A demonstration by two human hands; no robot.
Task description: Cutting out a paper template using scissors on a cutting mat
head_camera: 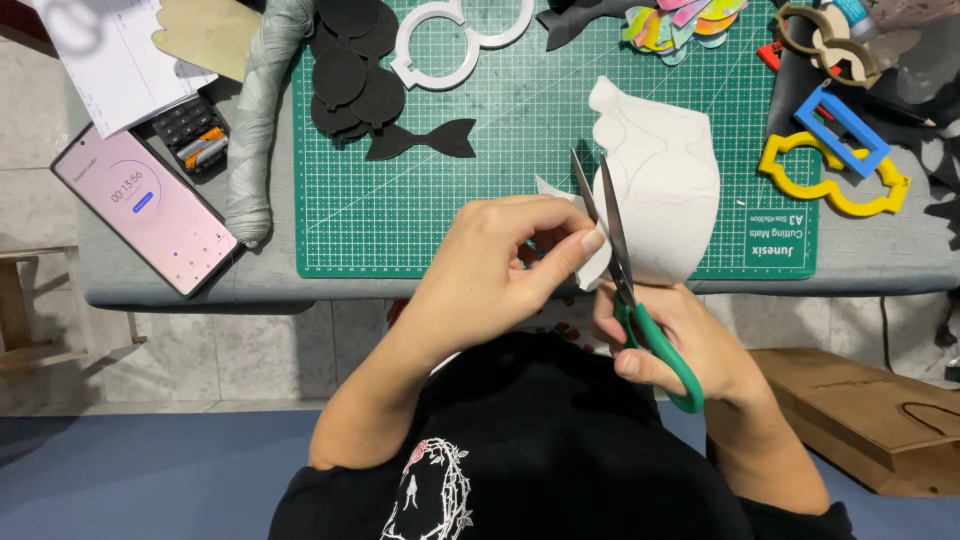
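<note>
My left hand (505,265) pinches the lower left edge of a white foam sheet (665,185) with a wavy outline drawn on it. My right hand (690,340) grips green-handled scissors (640,300), fingers through the loops. The blades point up and stand apart, with the sheet between them. Sheet and hands hover over the near edge of a green cutting mat (500,150) on a grey table (160,285).
Black foam cut-outs (360,70), a white ring template (450,40), coloured shapes (680,25), and yellow (835,175), blue and tan templates lie on or beside the mat. A phone (145,205), calculator, paper and grey thread bundle (255,120) lie left. A brown paper bag (860,410) stands on the floor right.
</note>
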